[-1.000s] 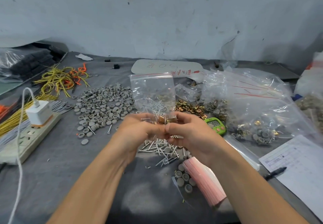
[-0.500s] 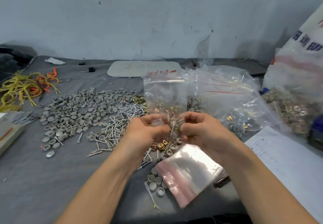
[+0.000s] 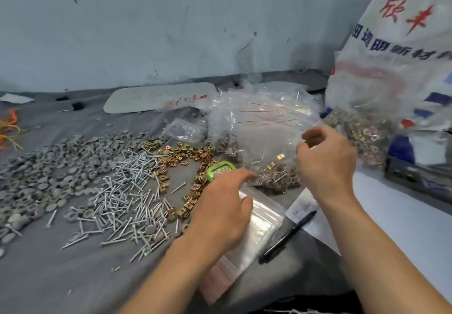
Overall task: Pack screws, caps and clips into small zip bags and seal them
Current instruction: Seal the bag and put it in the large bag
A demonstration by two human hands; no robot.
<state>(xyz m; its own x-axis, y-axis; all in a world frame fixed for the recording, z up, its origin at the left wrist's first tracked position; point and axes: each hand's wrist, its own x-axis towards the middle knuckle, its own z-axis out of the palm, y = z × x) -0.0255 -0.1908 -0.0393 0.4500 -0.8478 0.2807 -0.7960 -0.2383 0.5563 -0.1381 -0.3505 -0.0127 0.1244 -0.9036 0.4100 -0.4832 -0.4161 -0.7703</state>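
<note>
Filled bag [image 3: 276, 176] down at the foot of the heap [image 3: 264, 122] of what look like packed bags, just left of the right hand [image 3: 325, 164]. Caps, screws and a couple of brass clips showing through the plastic. Seal not visible, so zipped or not: cannot tell. Judging by where it lies, probably finished and set aside.

Right hand raised beside it, back to the camera, fingers loosely curled. Nothing solid seen in them; whether pinching a fold of clear plastic, cannot tell.

Left hand [image 3: 225, 211] low over the stack of empty bags [image 3: 261, 228], fingers straight and spread, tips near the green counter [image 3: 221, 169], gripping nothing. Looks like a reach for a fresh bag or for the counter; which, unclear.

Done, as far as shown: the heap at the back, plus this one bag.

Left to do: plenty. Loose on the grey cloth [image 3: 73, 277]:
- screws [image 3: 127, 191] in a wide scatter in the middle
- caps [image 3: 56, 164] in a large spread to the left
- clips [image 3: 181, 157] in a curved trail between screws and counter

More clips in a big bag [image 3: 362, 135] at far right, against the printed sack [image 3: 403, 44]. Thick stack of empties too. Likely next: take an empty, open it, count parts in, press the zip shut.

Pen [image 3: 288, 235] and paper [image 3: 403, 215] at right, untouched.
</note>
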